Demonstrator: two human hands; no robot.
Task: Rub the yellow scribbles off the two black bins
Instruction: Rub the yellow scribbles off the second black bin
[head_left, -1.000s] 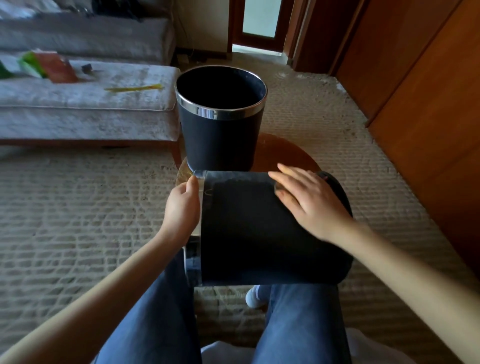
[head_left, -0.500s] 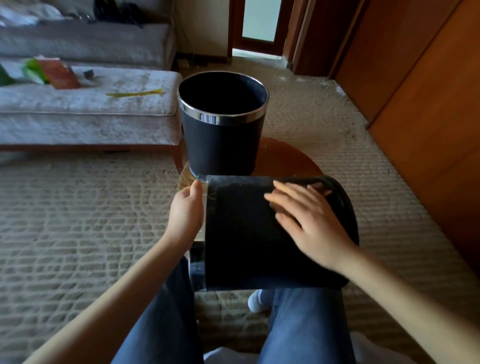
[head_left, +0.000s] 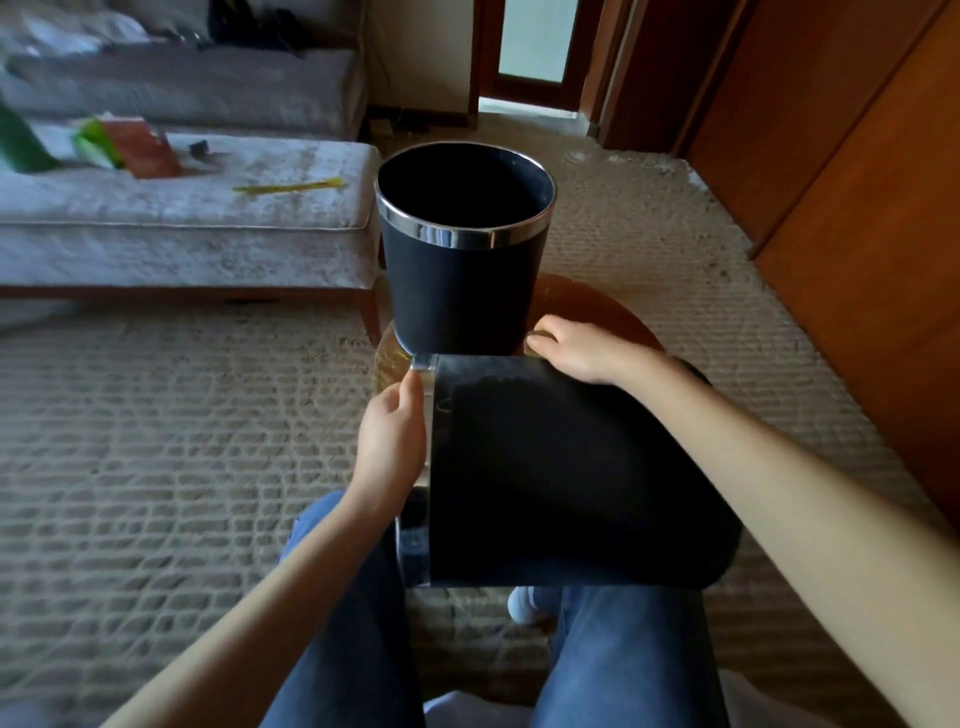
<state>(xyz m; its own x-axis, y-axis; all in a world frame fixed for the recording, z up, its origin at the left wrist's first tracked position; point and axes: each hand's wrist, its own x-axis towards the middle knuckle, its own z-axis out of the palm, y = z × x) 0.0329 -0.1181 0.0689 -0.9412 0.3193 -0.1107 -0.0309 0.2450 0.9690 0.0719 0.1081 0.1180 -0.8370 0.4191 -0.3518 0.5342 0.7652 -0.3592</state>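
Blue-denim legs (head_left: 623, 665) carry a black round bin with a chrome rim band (head_left: 561, 478) lying on its side, mouth leftward, a faint yellow scribble (head_left: 444, 407) beside the band; the left hand (head_left: 389, 447) grips that rim, thumb on the chrome, and the right hand (head_left: 582, 353) curls its fingers over the far wall. Beyond stands a second black chrome-rimmed bin (head_left: 462, 280), upright on the round brown wooden bench (head_left: 592, 304).
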